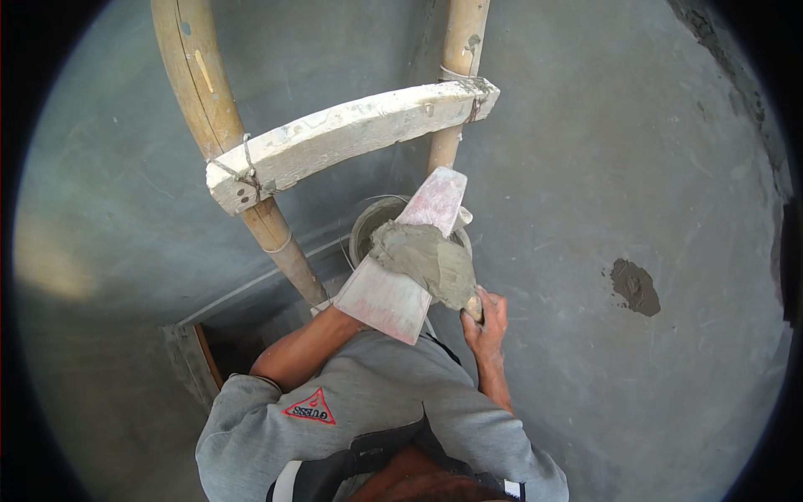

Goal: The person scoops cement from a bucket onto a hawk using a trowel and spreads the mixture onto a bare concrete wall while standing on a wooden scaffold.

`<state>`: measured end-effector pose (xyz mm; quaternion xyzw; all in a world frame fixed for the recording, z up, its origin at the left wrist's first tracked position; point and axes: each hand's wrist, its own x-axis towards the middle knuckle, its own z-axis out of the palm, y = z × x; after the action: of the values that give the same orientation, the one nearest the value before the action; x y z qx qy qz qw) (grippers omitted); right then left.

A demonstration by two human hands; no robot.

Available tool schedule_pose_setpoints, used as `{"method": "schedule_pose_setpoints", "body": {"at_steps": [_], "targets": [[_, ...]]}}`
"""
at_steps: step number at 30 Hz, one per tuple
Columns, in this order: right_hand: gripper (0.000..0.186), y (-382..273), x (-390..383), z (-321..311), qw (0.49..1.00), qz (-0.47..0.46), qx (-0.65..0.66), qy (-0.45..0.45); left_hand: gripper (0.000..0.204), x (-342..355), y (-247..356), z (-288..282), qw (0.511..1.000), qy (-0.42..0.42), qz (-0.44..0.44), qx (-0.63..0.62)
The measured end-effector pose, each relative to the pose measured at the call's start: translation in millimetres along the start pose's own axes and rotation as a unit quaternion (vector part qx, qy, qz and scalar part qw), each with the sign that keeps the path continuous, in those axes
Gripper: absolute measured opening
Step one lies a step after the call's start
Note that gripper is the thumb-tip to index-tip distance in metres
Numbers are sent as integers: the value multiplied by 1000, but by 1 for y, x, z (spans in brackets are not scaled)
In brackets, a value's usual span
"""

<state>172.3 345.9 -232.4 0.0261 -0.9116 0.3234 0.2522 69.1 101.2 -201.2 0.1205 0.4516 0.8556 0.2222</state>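
A pale, flat hawk board [386,303], stained faint pink, slants across the middle of the view. Grey wet mortar [422,258] is heaped over its centre. My left forearm [311,345] runs up to the board's near left corner; the hand itself is hidden beneath the board, which it appears to hold up. At the board's right side, my right hand [489,322] is closed around the short wooden handle [474,307] of a trowel. The trowel's blade cannot be made out among the mortar. Below the board stands a bucket [360,233], its rim partly covered.
Beyond the bucket, a whitish plank [351,127] is tied with wire across two bamboo poles, one on the left [201,75] and one on the right [462,42]. Smooth grey plaster [577,184] surrounds me. On the right it carries a dark wet patch [636,287].
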Motion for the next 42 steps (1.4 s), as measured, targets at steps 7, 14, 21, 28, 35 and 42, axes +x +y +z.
{"method": "schedule_pose_setpoints", "body": {"at_steps": [7,14,21,28,35,42], "targets": [[53,25,-11,12,998,36,41,-24,44,-3,8,-5,998,9,49,38],[52,32,-20,-17,995,64,-5,-72,44,-20,10,-26,996,49,55,43],[55,-14,33,-57,951,125,-182,-216,45,-23,14,-33,998,33,11,-58],[45,-48,87,-18,937,59,-156,-306,42,-8,-19,-32,935,-83,-55,-339],[52,-62,65,-29,944,-41,177,-274,42,-2,-28,2,915,-109,-172,-348],[63,-61,14,-1,906,103,410,-12,56,25,-45,70,944,28,-193,-267]]}}
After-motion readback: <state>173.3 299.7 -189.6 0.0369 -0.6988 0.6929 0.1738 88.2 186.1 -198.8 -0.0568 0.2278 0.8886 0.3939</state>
